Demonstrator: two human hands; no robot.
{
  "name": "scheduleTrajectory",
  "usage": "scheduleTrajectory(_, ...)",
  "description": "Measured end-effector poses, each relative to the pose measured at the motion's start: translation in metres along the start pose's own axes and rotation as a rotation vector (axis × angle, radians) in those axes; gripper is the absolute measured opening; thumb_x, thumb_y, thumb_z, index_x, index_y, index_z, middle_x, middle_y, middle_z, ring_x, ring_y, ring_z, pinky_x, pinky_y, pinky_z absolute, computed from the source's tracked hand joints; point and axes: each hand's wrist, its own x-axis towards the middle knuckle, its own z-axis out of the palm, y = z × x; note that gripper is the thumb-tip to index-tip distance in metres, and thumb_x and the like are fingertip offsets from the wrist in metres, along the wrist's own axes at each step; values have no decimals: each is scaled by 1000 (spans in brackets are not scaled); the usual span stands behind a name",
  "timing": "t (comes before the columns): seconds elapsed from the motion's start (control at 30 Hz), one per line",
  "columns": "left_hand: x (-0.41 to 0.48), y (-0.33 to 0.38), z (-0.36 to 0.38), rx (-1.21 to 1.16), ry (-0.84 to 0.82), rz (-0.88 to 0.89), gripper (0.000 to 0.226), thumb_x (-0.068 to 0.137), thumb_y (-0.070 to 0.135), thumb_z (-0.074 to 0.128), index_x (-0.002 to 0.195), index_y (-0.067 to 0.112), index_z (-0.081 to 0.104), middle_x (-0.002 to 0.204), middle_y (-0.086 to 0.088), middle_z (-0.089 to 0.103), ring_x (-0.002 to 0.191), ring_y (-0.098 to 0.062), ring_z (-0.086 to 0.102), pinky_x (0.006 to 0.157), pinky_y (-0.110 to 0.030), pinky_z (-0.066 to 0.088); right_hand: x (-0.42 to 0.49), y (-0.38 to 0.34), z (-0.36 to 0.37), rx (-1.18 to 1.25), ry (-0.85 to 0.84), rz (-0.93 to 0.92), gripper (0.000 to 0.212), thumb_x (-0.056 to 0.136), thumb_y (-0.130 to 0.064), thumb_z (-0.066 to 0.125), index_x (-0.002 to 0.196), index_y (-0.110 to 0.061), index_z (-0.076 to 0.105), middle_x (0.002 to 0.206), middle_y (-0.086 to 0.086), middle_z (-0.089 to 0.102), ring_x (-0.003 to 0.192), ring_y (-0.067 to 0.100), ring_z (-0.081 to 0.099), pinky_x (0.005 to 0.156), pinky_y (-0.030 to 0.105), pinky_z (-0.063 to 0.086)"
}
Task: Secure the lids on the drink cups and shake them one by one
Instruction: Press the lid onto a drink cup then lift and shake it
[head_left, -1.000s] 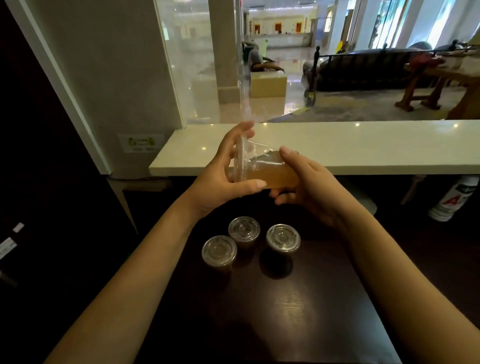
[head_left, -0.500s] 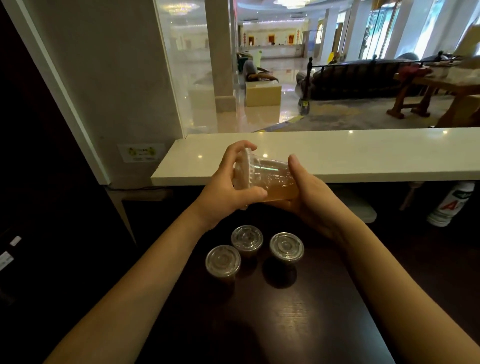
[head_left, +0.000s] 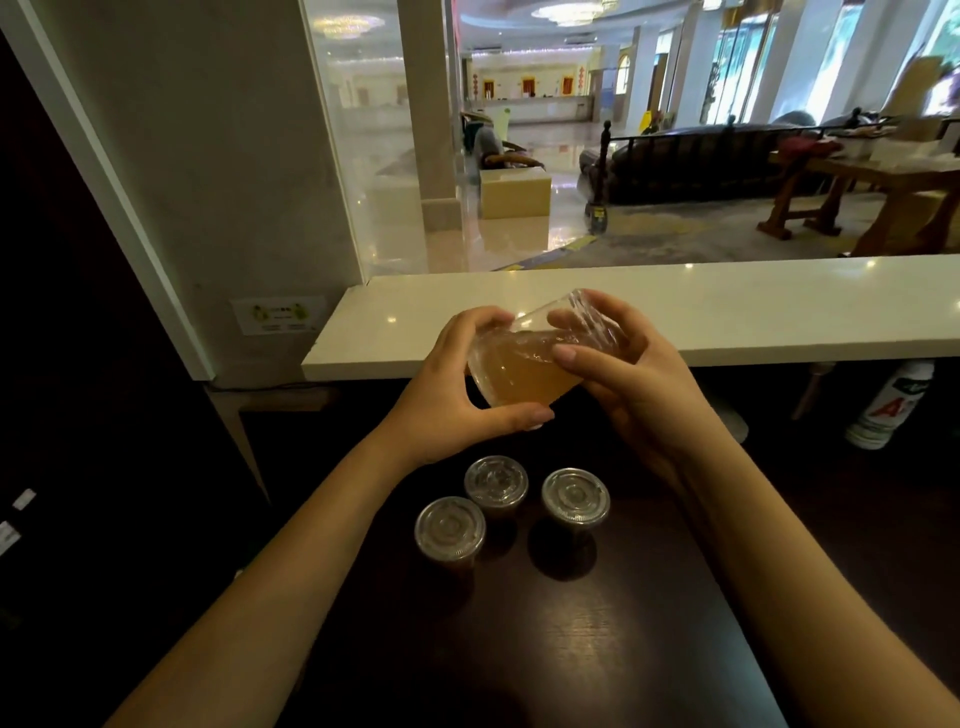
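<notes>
A clear plastic cup (head_left: 524, 369) of amber drink lies tilted in the air above the dark table (head_left: 571, 639), its lidded end toward my left hand and lower, its base up toward the right. My left hand (head_left: 452, 395) grips the lidded end, thumb underneath. My right hand (head_left: 628, 374) curls round the base end, thumb across the cup's side. The liquid has pooled at the lid end. Three lidded cups stand upright on the table below: one front left (head_left: 450, 530), one behind it (head_left: 496, 485), one to the right (head_left: 575, 500).
A white stone counter ledge (head_left: 753, 312) runs across just beyond my hands, with glass and a lobby behind it. A white bottle (head_left: 891, 405) with red lettering stands under the ledge at right. A pale wall with a small sticker (head_left: 278, 314) is at left.
The held cup has swung from lying sideways to tilting with its lid end down-left, and the drink has run to that end. Both hands have stayed on it. The three cups have not moved.
</notes>
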Motion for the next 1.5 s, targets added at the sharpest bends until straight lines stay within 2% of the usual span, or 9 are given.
scheduleTrajectory(0.27, 26, -35, 36, -96, 20, -129, 85, 64, 35, 82, 132, 28, 31, 127, 8, 41, 119, -13, 45, 94, -25, 46, 58, -6, -4, -453, -48, -11, 63, 74, -22, 76, 131, -14, 47, 116, -1, 60, 103, 10, 59, 77, 19, 50)
scheduleTrajectory(0.43, 55, -47, 45, -91, -13, -194, 87, 70, 28, 80, 137, 19, 26, 132, 0, 40, 110, -11, 42, 76, -12, 40, 97, 0, -15, -579, -87, 63, 65, 75, -18, 76, 131, -9, 45, 119, 5, 54, 109, 20, 54, 86, 28, 48)
scheduleTrajectory(0.6, 81, -49, 45, -56, -105, -292, 89, 71, 29, 79, 139, 16, 23, 140, -6, 39, 122, -22, 44, 93, -30, 43, 125, 2, -27, -649, -107, 136, 65, 75, -17, 76, 131, -6, 44, 125, 12, 53, 114, 26, 53, 94, 36, 48)
scheduleTrajectory(0.8, 92, -44, 43, -109, -160, -326, 88, 74, 30, 76, 140, 18, 20, 142, -6, 36, 125, -22, 41, 92, -30, 41, 126, -13, -24, -660, -89, 162, 70, 76, -18, 75, 135, -6, 41, 127, 11, 49, 116, 26, 50, 95, 36, 47)
scheduleTrajectory(0.93, 79, -44, 42, -706, -78, -373, 105, 63, 47, 77, 145, 22, 17, 145, -9, 35, 130, -29, 41, 106, -40, 38, 114, -21, -25, -538, -41, 133, 61, 77, -26, 74, 127, -2, 49, 122, 14, 57, 112, 27, 58, 90, 35, 52)
scheduleTrajectory(1.03, 74, -38, 49, -1194, -33, -475, 77, 78, 61, 54, 139, 17, 35, 137, -20, 43, 121, -41, 49, 100, -55, 42, 93, -20, -21, -362, -11, 131, 30, 85, -25, 66, 105, -4, 61, 114, 17, 63, 101, 22, 62, 96, 38, 50)
scheduleTrajectory(1.1, 77, -29, 49, -1294, -2, -536, 60, 86, 55, 50, 130, 14, 45, 124, -21, 49, 108, -38, 54, 88, -49, 51, 82, -19, -20, -297, -2, 142, 25, 87, -26, 63, 99, -4, 61, 112, 18, 64, 103, 23, 62, 99, 38, 48)
scheduleTrajectory(1.27, 99, -1, 18, -883, -102, -517, 46, 71, 48, 59, 106, 20, 58, 106, -9, 51, 80, -17, 50, 57, -24, 45, 75, -37, -40, -252, -131, 306, 52, 89, -49, 52, 124, -10, 49, 121, 15, 59, 108, 26, 63, 92, 36, 53)
scheduleTrajectory(1.5, 120, 50, -25, -369, -515, -428, 23, 88, 38, 51, 104, 23, 54, 100, -7, 56, 87, -20, 52, 81, -30, 41, 58, -41, -48, -102, -318, 391, 39, 94, -26, 48, 127, -4, 45, 120, 19, 58, 104, 30, 65, 86, 35, 57)
